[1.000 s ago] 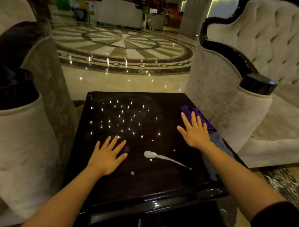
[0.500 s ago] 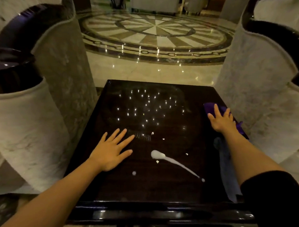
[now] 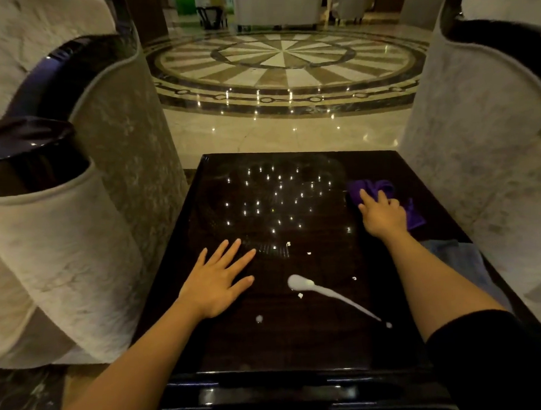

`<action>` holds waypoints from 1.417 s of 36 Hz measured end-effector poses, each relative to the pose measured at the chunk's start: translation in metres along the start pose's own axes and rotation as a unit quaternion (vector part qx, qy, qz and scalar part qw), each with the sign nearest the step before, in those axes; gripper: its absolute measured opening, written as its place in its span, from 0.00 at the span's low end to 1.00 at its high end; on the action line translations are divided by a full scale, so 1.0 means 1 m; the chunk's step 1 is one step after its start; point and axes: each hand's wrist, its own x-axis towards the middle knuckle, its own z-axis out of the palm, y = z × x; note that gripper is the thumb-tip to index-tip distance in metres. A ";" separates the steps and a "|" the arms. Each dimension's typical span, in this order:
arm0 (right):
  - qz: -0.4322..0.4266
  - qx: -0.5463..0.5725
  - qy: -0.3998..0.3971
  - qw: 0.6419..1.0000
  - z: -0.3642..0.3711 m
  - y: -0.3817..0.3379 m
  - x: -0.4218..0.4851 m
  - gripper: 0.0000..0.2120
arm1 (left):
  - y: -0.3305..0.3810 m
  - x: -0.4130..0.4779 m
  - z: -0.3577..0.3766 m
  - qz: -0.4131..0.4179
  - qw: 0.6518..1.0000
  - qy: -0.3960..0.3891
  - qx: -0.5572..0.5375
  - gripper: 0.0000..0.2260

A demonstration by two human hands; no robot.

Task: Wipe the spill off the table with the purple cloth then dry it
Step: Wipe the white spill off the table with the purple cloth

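Table [image 3: 225, 346]: dark glossy wood grain, mirror-like. Purple cloth [image 3: 370, 186]: soft, matt. Armchairs [image 3: 63, 251]: pale velvety fabric.

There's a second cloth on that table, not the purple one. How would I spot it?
Start at the dark glossy table and follow its right edge toward the near corner. The blue-grey cloth lies flat there, beside the right forearm. The purple cloth sits farther back, bunched under the right hand; this one is paler and untouched.
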 end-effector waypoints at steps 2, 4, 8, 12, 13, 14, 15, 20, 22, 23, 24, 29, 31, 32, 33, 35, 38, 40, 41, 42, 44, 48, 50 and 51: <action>-0.035 0.004 0.001 0.999 0.003 -0.009 -0.005 0.21 | 0.000 0.000 0.000 -0.002 1.000 -0.001 0.005 0.25; -0.064 0.015 -0.003 0.998 0.006 -0.018 -0.010 0.20 | 0.000 0.000 0.000 -0.005 1.000 -0.002 0.008 0.25; -0.125 0.030 0.001 0.992 0.011 -0.034 -0.022 0.19 | 0.001 -0.001 0.001 -0.007 1.000 -0.001 0.010 0.26; -0.165 0.062 -0.012 0.984 0.012 -0.047 -0.035 0.17 | 0.000 -0.002 0.002 -0.011 1.000 0.009 0.008 0.27; -0.174 0.067 -0.014 0.982 0.011 -0.050 -0.038 0.16 | 0.000 -0.002 0.002 -0.015 1.000 0.011 0.006 0.28; -0.184 0.069 -0.015 0.980 0.011 -0.053 -0.041 0.15 | -0.001 -0.003 0.002 -0.020 1.000 0.014 0.005 0.28; -0.192 0.070 -0.016 0.979 0.010 -0.057 -0.044 0.14 | -0.001 -0.003 0.002 -0.023 1.000 0.015 0.007 0.29; -0.206 0.083 -0.020 0.975 0.014 -0.071 -0.057 0.23 | -0.001 -0.003 0.003 -0.033 0.999 0.008 0.005 0.27; -0.211 0.070 -0.026 0.975 0.017 -0.076 -0.062 0.26 | -0.001 -0.002 0.003 -0.038 0.999 0.000 -0.004 0.27; -0.215 0.059 -0.032 0.974 0.018 -0.078 -0.065 0.26 | -0.001 -0.002 0.002 -0.040 0.999 -0.005 -0.011 0.27; -0.218 0.050 -0.041 0.974 0.019 -0.079 -0.067 0.25 | -0.001 -0.002 0.001 -0.043 0.999 -0.011 -0.017 0.27; -0.234 0.068 -0.080 0.967 0.019 -0.085 -0.078 0.21 | 0.002 0.000 0.001 -0.055 0.997 -0.029 -0.039 0.27; -0.239 0.082 -0.086 0.964 0.019 -0.085 -0.084 0.20 | 0.004 -0.001 0.002 -0.058 0.997 -0.024 -0.039 0.27; -0.242 0.084 -0.088 0.963 0.020 -0.085 -0.089 0.20 | 0.004 -0.002 0.003 -0.058 0.997 -0.020 -0.038 0.27; -0.247 0.084 -0.090 0.961 0.020 -0.084 -0.092 0.21 | 0.005 -0.003 0.003 -0.058 0.997 -0.017 -0.037 0.27; -0.260 0.086 -0.093 0.957 0.022 -0.080 -0.099 0.21 | 0.005 -0.003 0.004 -0.059 0.998 -0.011 -0.035 0.26; -0.271 0.101 -0.097 0.952 0.023 -0.074 -0.111 0.21 | 0.006 -0.005 0.005 -0.056 0.998 -0.004 -0.029 0.26; -0.273 0.113 -0.097 0.950 0.022 -0.071 -0.120 0.19 | 0.006 -0.007 0.005 -0.051 0.998 -0.001 -0.026 0.25; -0.274 0.116 -0.097 0.950 0.022 -0.069 -0.125 0.19 | 0.006 -0.008 0.006 -0.047 0.999 0.000 -0.023 0.24; -0.276 0.119 -0.098 0.949 0.021 -0.068 -0.131 0.18 | 0.005 -0.008 0.006 -0.042 0.999 0.000 -0.020 0.24; -0.278 0.122 -0.101 0.947 0.019 -0.064 -0.141 0.18 | 0.003 -0.009 0.006 -0.034 0.999 0.001 -0.017 0.24; -0.281 0.125 -0.102 0.946 0.017 -0.055 -0.163 0.17 | 0.002 -0.013 0.008 -0.023 1.000 0.000 -0.015 0.24; -0.280 0.126 -0.105 0.946 0.017 -0.050 -0.175 0.17 | 0.002 -0.016 0.009 -0.020 1.000 0.001 -0.010 0.24; -0.280 0.126 -0.107 0.946 0.017 -0.047 -0.181 0.17 | 0.002 -0.019 0.009 -0.019 1.000 0.001 -0.010 0.24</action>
